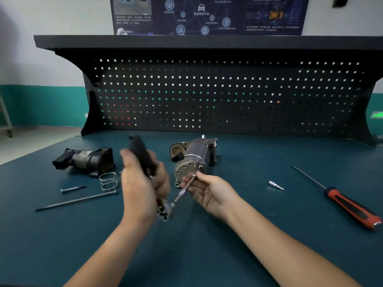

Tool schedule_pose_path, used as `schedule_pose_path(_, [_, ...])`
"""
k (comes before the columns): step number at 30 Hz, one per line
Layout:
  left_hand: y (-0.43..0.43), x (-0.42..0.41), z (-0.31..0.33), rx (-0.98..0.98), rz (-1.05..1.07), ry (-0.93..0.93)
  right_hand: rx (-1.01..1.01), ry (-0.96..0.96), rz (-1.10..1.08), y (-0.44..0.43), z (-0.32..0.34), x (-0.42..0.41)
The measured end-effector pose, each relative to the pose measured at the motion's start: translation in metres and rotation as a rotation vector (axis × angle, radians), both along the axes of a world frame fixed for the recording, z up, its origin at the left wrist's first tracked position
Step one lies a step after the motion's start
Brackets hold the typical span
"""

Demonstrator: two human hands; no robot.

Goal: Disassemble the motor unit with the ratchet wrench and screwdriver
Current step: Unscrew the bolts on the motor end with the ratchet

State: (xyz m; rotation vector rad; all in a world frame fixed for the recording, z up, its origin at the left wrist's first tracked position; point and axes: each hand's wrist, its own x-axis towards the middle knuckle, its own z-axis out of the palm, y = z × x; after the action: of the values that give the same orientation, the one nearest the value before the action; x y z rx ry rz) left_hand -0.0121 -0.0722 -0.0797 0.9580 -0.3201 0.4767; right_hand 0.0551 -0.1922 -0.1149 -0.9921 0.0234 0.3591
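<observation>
Now left hand (141, 189) grips ratchet wrench (142, 155); right hand (209, 191) pinches its extension (184, 190) at motor unit (192, 160).

The wall poster (207, 15) carries the only legible text. Under its car icon (201, 7) I read: 智能网联汽车. The heading at its upper right begins 人工智能; the remainder is blurred. I cannot read the other captions or the green lit sign (377, 114) at far right.
</observation>
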Motion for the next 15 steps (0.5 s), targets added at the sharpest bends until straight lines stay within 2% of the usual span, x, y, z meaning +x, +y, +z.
schedule_pose_path(1, [-0.005,-0.006,0.0,0.173,-0.03,-0.08,-0.035,-0.005,-0.009,0.0,0.0,0.001])
schedule_pose_path(2, [-0.01,-0.011,-0.001,0.469,-0.027,-0.219,-0.067,-0.007,-0.016,0.0,0.0,0.002])
schedule_pose_path(3, [-0.016,-0.013,-0.002,0.852,-0.004,-0.402,-0.092,-0.007,-0.016,-0.001,0.0,0.002])
schedule_pose_path(4, [-0.024,-0.015,-0.007,1.175,-0.07,-0.544,-0.124,-0.007,-0.019,-0.003,-0.001,0.003])
schedule_pose_path(5, [-0.031,-0.017,-0.011,1.457,-0.135,-0.609,-0.163,-0.014,-0.03,-0.004,-0.002,0.003])
schedule_pose_path(6, [-0.035,-0.017,-0.015,1.641,-0.163,-0.593,-0.197,-0.023,-0.048,-0.005,-0.003,0.003])
schedule_pose_path(7, [-0.035,-0.014,-0.021,1.713,-0.165,-0.594,-0.22,-0.029,-0.064,-0.006,-0.004,0.003])
schedule_pose_path(8, [-0.036,-0.012,-0.024,1.666,-0.18,-0.567,-0.235,-0.031,-0.064,-0.006,-0.006,0.004])
schedule_pose_path(9, [-0.034,-0.014,-0.024,1.513,-0.196,-0.517,-0.235,-0.031,-0.055,-0.006,-0.006,0.004])
schedule_pose_path(11, [-0.029,-0.019,-0.02,1.075,-0.167,-0.403,-0.168,-0.018,-0.021,-0.006,-0.005,0.005])
schedule_pose_path(13, [-0.023,-0.016,-0.01,0.472,-0.073,-0.158,-0.065,-0.011,-0.016,-0.008,-0.004,0.007])
schedule_pose_path(14, [-0.02,-0.011,-0.005,0.255,-0.052,-0.074,-0.048,-0.021,-0.019,-0.009,-0.003,0.008])
schedule_pose_path(15, [-0.017,-0.008,0.003,0.126,-0.035,-0.032,-0.053,-0.029,-0.025,-0.009,-0.002,0.007])
